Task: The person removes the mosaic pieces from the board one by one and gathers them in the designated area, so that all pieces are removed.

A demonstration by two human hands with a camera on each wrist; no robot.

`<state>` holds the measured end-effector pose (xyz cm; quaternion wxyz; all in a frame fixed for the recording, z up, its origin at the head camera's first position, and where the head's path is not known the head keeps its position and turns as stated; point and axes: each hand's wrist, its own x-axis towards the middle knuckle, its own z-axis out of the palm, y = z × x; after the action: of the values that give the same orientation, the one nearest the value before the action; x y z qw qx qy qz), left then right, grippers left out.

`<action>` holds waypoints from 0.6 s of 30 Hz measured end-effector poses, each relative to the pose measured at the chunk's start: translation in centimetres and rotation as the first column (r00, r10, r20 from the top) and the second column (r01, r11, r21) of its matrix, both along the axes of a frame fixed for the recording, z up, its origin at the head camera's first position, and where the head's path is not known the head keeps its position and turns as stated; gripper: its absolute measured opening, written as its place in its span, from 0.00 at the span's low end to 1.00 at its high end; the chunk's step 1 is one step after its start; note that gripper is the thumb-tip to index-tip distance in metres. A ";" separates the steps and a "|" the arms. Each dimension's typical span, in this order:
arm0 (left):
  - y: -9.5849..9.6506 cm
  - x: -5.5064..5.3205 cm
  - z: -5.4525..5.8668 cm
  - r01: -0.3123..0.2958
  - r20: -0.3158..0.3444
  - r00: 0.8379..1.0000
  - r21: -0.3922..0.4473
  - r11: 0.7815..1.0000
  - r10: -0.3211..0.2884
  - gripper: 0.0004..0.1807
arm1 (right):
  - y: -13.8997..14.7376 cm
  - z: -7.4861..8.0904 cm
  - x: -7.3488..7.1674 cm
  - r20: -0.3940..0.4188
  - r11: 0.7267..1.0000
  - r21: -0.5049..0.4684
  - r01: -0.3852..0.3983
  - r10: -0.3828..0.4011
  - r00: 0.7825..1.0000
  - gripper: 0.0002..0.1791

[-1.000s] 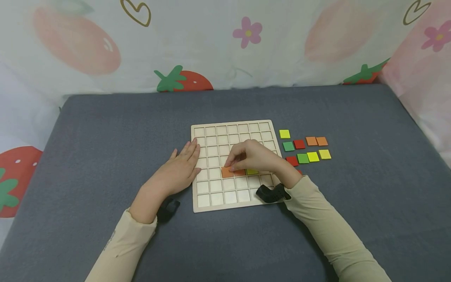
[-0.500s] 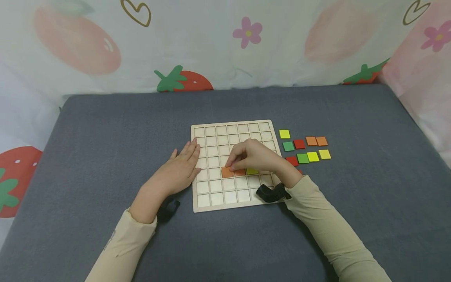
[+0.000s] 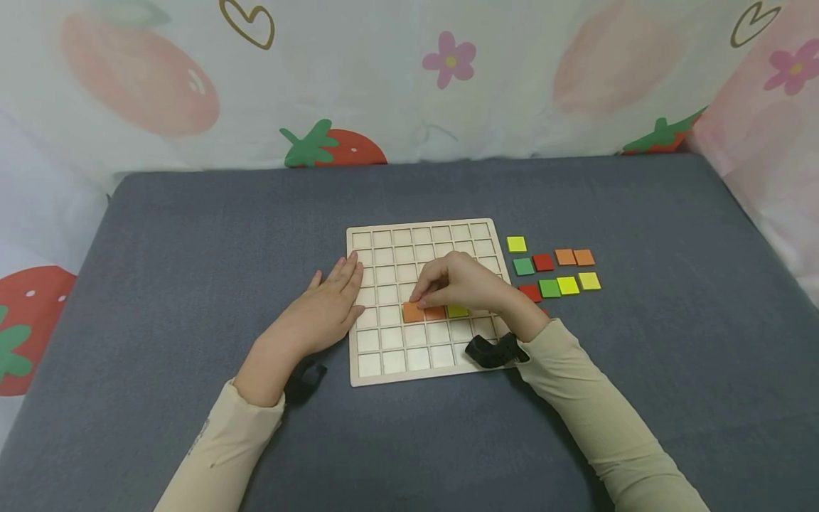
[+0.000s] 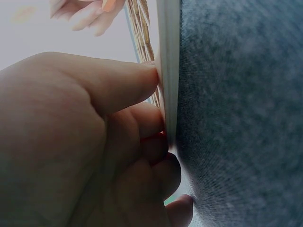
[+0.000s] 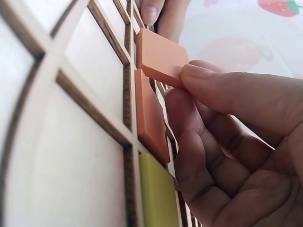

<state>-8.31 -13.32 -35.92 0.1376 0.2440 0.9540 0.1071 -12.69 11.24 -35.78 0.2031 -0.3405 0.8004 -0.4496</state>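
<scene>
My right hand [image 3: 462, 286] pinches an orange square tile [image 5: 160, 56] between thumb and fingers over the wooden grid board [image 3: 420, 377]. In the right wrist view that tile is tilted, one edge at the grid. Beside it a second orange tile [image 5: 150, 118] sits in the same row, followed by a yellow tile [image 5: 158, 191]. From above, the right hand partly covers these tiles. My left hand [image 3: 325, 307] rests on the board's left edge with its fingers extended. In the left wrist view, the thumb [image 4: 125, 80] touches the board's side.
Right of the board lie loose tiles: yellow [image 3: 516, 244], green [image 3: 523, 267], red [image 3: 543, 262], orange [image 3: 566, 257] and several more. A red one is partly hidden by the right wrist. Grey cloth [image 3: 224, 227] covers the table; a printed curtain [image 3: 499, 107] hangs behind.
</scene>
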 end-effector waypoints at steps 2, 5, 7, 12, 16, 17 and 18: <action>0.0 0.0 0.0 -0.001 0.000 1.000 0.002 1.000 0.001 0.34 | 0.0 0.0 0.0 0.003 1.000 -0.003 0.003 -0.003 1.000 0.04; 0.0 0.0 0.0 -0.001 -0.003 1.000 0.004 1.000 0.001 0.34 | 0.0 0.1 0.0 0.012 1.000 -0.010 0.008 -0.007 1.000 0.04; 0.0 0.0 0.0 -0.002 -0.003 1.000 0.002 1.000 0.002 0.34 | 0.0 0.1 0.0 0.021 1.000 -0.017 0.009 -0.009 1.000 0.04; 0.1 0.1 0.0 -0.009 -0.001 1.000 0.004 1.000 0.009 0.34 | 0.1 0.2 0.0 0.051 0.999 -0.035 0.015 -0.013 0.999 0.04; 0.1 0.1 0.0 -0.008 -0.004 1.000 0.006 1.000 0.008 0.34 | 0.2 0.4 0.0 0.082 0.999 -0.043 0.020 -0.016 0.997 0.04; 0.1 0.1 0.0 -0.008 -0.003 1.000 0.004 1.000 0.008 0.34 | 0.2 0.4 0.1 0.088 0.999 -0.043 0.022 -0.018 0.996 0.04; 0.1 0.1 0.1 -0.007 -0.003 1.000 0.005 1.000 0.007 0.34 | 0.3 0.5 0.1 0.093 0.999 -0.039 0.025 -0.022 0.995 0.04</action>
<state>-8.21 -13.24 -35.87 0.1350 0.2413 0.9548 0.1093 -12.63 11.50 -35.28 0.2278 -0.3139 0.7849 -0.4833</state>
